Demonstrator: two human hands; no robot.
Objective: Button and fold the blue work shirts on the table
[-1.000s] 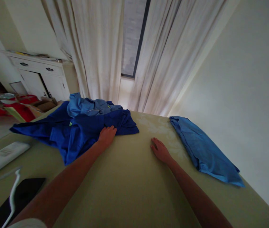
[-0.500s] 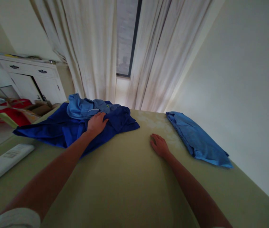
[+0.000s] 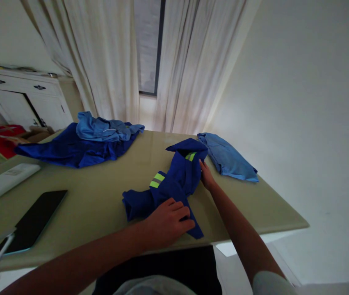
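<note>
A dark blue work jacket [image 3: 177, 176] with yellow-green and grey reflective strips lies bunched on the table, close to its front edge. My left hand [image 3: 171, 221] is on its near part, fingers curled over the cloth. At the jacket's right side, my right hand [image 3: 206, 175] grips the edge, its fingers partly hidden by the fabric. A sleeve-like end [image 3: 135, 203] sticks out to the left. Beyond my right hand lies a folded light blue garment [image 3: 231, 157], beside the wall.
At the table's far left, a light blue garment [image 3: 100, 128] rests on a spread dark blue one [image 3: 69, 147]. A black phone [image 3: 34, 219] with a white cable and a white power bank-like device [image 3: 10, 180] lie on the left. The table's edge [image 3: 285, 225] runs close to my body.
The dark blue jacket has come from the left pile to the table's near middle. Both hands are now on it. My view has shifted, showing the front edge and phone.
</note>
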